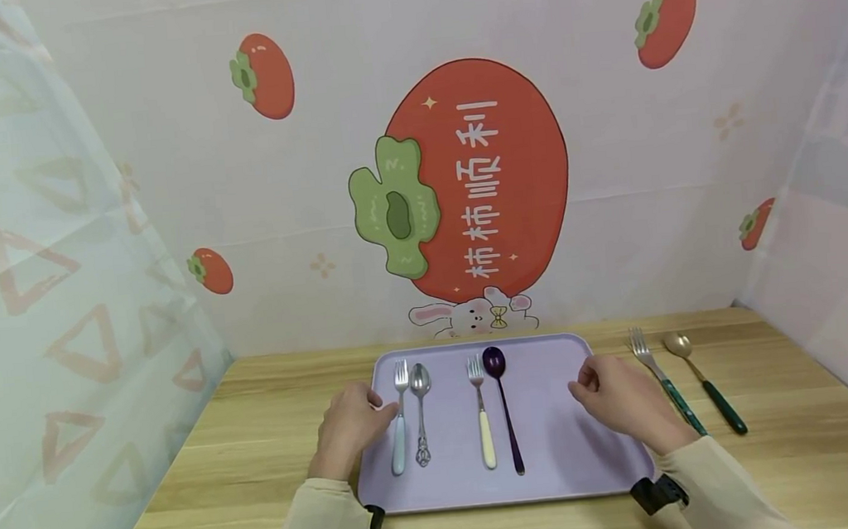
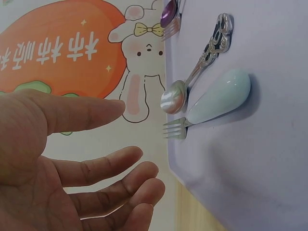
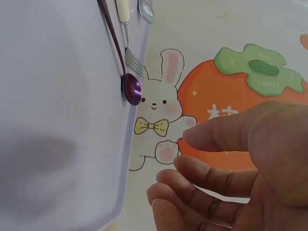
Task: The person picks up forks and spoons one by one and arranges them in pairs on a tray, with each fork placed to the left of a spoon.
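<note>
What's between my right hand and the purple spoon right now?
Only bare tray lies between the right hand and the purple spoon; the head view shows that stretch.

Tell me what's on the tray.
Blue-handled fork, silver spoon, cream-handled fork, purple spoon. In the head view, the left hand and right hand hide parts of the tray's edges.

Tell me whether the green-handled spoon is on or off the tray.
Off: the green-handled spoon lies on the wooden table, right of the tray, with bare wood between them.
</note>
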